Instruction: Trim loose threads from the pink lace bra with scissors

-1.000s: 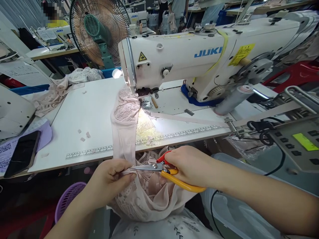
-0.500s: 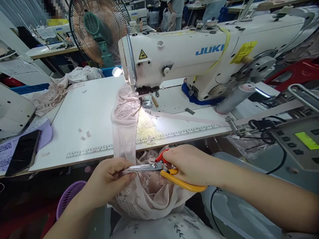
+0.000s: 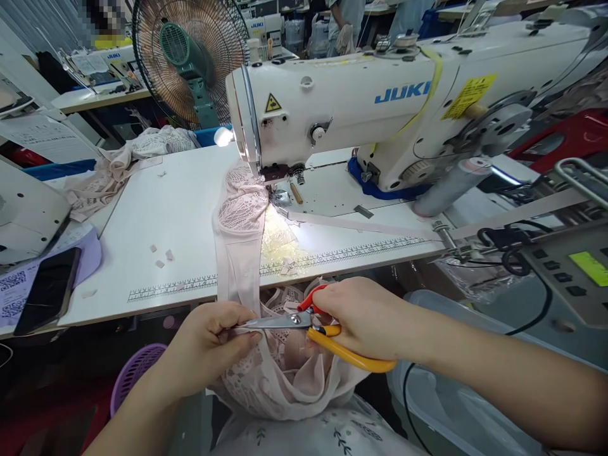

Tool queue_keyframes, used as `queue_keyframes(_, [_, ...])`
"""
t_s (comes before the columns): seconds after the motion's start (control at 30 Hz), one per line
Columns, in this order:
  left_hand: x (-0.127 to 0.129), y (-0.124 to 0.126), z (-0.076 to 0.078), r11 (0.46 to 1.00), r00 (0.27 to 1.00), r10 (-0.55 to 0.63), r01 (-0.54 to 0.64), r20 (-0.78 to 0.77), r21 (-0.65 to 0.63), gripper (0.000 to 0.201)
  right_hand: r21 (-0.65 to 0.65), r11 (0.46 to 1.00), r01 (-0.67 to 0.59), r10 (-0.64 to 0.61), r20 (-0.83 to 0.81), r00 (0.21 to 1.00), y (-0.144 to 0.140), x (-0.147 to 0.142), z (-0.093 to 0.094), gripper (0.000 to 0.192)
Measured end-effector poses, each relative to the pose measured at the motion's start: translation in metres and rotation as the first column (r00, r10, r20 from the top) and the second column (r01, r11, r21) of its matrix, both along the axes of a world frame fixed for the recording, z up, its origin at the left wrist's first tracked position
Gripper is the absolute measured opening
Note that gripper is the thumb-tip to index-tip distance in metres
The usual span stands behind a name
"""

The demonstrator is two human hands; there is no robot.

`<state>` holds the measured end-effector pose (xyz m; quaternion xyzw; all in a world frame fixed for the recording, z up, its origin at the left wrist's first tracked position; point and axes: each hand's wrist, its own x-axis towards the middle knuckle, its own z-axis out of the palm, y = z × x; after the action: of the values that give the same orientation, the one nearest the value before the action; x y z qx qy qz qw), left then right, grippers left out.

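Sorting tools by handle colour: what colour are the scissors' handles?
Head view: the scissors in the right hand have one red and one yellow-orange handle.

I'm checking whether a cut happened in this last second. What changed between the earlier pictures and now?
Almost nothing. The right hand holds the scissors as before, blades at the pink lace fabric pinched in the left hand. Only the view shifted slightly.

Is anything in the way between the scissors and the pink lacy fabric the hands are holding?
Nothing visible. The right hand holds the scissors, and their blades already reach the pink lace fabric pinched in the left hand.
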<state>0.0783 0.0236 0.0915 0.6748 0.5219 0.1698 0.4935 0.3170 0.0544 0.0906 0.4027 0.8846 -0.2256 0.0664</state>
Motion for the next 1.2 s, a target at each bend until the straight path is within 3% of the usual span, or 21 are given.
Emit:
queue_keyframes(0.2, [0.0015,0.0003,0.001,0.999,1.0,0.023,-0.023,0.011,-0.026,0.019,-0.016,1.0,0.003,-0.003,0.029,1.0,0.0009,-0.0001,-0.0002,0.028])
queue_keyframes(0.47, [-0.0015,-0.0004,-0.0041,1.0,1.0,0.016,-0.016,-0.007,-0.013,0.019,-0.041,0.999,-0.024,0.024,-0.015,1.0,0.0034,0.0012,0.0004,0.016])
queue_keyframes(0.97, [-0.0021,0.0006,-0.0033,0.998,1.0,-0.002,0.004,0.022,-0.066,0.02,0.018,1.0,-0.013,0.012,0.012,1.0,0.0016,-0.0025,0.0001,0.024])
queue_keyframes(1.2, [-0.0015,0.0008,-0.0021,0.996,0.999,0.038,-0.035,0.032,-0.087,0.022,-0.022,1.0,-0.008,0.009,0.034,0.999,0.0046,-0.0029,-0.0001,0.027])
